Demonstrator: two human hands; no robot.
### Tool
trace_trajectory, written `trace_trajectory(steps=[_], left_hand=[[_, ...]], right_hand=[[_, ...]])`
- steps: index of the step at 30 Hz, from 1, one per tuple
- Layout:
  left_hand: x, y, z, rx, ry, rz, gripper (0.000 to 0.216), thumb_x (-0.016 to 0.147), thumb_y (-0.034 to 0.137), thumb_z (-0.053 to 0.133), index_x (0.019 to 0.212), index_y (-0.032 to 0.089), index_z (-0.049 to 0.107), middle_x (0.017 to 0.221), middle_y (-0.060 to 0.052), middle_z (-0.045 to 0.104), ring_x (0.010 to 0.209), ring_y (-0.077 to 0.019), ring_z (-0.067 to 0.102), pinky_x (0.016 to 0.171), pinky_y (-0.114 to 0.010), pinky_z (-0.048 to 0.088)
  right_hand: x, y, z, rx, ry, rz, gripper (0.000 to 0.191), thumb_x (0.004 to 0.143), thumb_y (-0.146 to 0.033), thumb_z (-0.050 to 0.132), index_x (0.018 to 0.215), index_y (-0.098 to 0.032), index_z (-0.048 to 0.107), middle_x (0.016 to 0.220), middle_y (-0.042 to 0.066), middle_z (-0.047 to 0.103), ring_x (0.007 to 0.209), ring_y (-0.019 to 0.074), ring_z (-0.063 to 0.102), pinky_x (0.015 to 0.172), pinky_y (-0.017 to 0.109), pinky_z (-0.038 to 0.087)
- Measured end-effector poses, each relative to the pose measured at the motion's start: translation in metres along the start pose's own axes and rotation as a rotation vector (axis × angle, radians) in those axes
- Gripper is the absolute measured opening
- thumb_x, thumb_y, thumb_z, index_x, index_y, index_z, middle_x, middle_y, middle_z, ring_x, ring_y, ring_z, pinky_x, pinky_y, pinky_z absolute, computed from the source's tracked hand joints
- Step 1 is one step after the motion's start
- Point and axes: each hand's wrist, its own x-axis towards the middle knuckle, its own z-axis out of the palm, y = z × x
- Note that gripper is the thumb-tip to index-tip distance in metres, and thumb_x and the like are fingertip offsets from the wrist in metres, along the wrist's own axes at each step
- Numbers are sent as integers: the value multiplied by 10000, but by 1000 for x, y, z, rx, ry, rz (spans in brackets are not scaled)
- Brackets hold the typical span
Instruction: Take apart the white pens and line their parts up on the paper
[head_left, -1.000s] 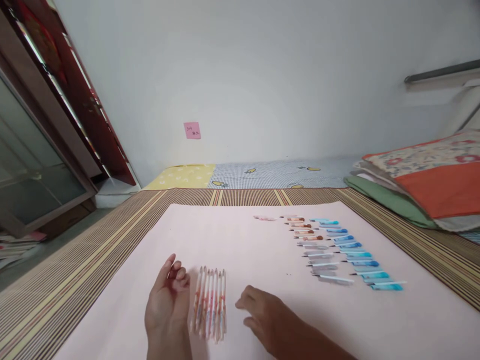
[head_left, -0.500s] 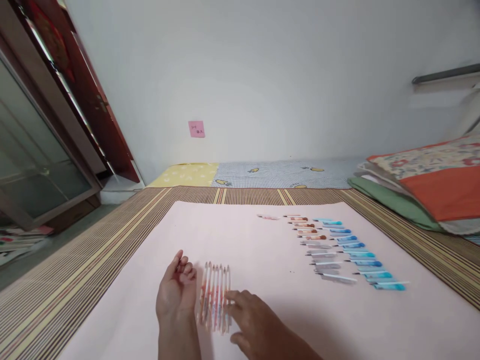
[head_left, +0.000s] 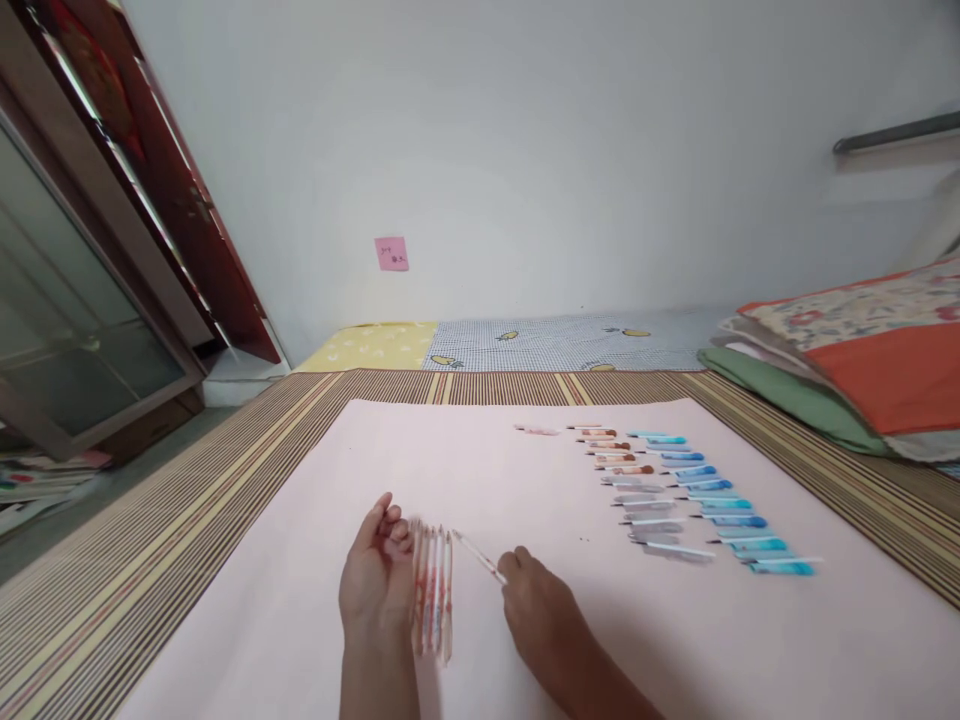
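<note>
A row of thin white pen refills [head_left: 433, 600] with orange and reddish patterns lies side by side on the pale pink sheet, tips pointing away from me. My left hand [head_left: 376, 565] rests palm up against the row's left side, fingers loosely curled and holding nothing I can see; it covers part of the leftmost ones. My right hand [head_left: 536, 610] is closed round the near end of one pen refill [head_left: 480, 556]. That refill slants away from the row, its tip near the row's upper right corner.
To the right lie groups of brown pieces [head_left: 622, 459], grey pieces [head_left: 652, 523] and blue pieces [head_left: 724, 520], with thin sticks among them. A single pale pink piece [head_left: 537, 431] lies farther back. Folded bedding [head_left: 885, 370] sits at the right on a striped mat [head_left: 247, 465].
My right hand has moved right, drawing one pen refill off the row's right side. My left hand has shifted slightly right, closer against the remaining refills.
</note>
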Motion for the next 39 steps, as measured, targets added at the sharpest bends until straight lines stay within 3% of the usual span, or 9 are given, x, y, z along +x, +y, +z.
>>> trace_trajectory(steps=[4, 9, 14, 19, 22, 26, 30, 35, 39], left_hand=[[-4, -18, 4, 183, -132, 31, 133, 761, 204, 736, 862, 124, 703, 719, -9, 596, 529, -75, 478, 462, -175, 363], [-17, -37, 11, 806, -366, 184, 310, 764, 402, 786, 993, 195, 767, 945, -64, 690, 818, -159, 589, 648, -223, 424], [-26, -49, 18, 1020, -702, 81, 316, 757, 430, 767, 935, 170, 792, 693, -50, 674, 650, -170, 557, 580, -260, 363], [-30, -59, 21, 918, -664, 132, 268, 726, 372, 804, 891, 161, 796, 672, -54, 692, 619, -160, 564, 610, -272, 417], [-32, -65, 21, 859, -684, 124, 244, 708, 349, 825, 863, 163, 792, 646, -38, 677, 642, -162, 586, 644, -273, 456], [-36, -72, 23, 846, -679, 147, 251, 735, 377, 813, 857, 164, 757, 672, -38, 698, 620, -156, 605, 619, -266, 470], [-40, -78, 23, 871, -662, 202, 357, 850, 518, 685, 751, 176, 678, 538, -7, 635, 470, -128, 528, 509, -248, 398], [-41, -81, 20, 973, -556, 167, 609, 905, 686, 488, 578, 186, 605, 322, 33, 415, 322, -93, 317, 419, -253, 236], [-41, -78, 24, 796, -697, 95, 434, 812, 583, 707, 953, 172, 703, 584, 9, 625, 495, -124, 532, 514, -240, 382]], right_hand=[[9, 23, -47, 370, 39, 26, 159, 888, -141, 487, 872, -205, 632, 817, 30, 658, 733, 184, 605, 668, 293, 436], [16, 45, -88, 865, 30, 204, 203, 872, -362, 577, 913, -192, 680, 557, -46, 520, 532, 145, 482, 520, 267, 353], [19, 48, -96, 1127, 167, 231, 257, 759, -425, 751, 833, -193, 669, 515, -52, 534, 495, 130, 478, 518, 263, 372], [18, 33, -91, 1428, 167, 245, 422, 714, -499, 820, 969, -189, 690, 587, -37, 592, 519, 122, 491, 520, 254, 356], [19, 22, -83, 1483, 100, 249, 433, 688, -535, 835, 866, -161, 707, 627, -5, 620, 552, 128, 523, 538, 262, 366], [21, 15, -75, 1557, 180, 291, 439, 655, -552, 852, 771, -156, 702, 611, -4, 604, 564, 131, 518, 575, 283, 405], [20, 15, -75, 1451, 288, 216, 374, 700, -519, 832, 768, -168, 722, 563, -21, 562, 559, 136, 502, 583, 291, 407], [19, 17, -76, 1404, 277, 141, 335, 730, -488, 811, 856, -183, 755, 574, -24, 558, 575, 146, 511, 595, 294, 421], [22, 20, -73, 1480, 283, 180, 360, 696, -497, 835, 841, -177, 755, 562, -36, 530, 549, 131, 471, 569, 287, 383]])
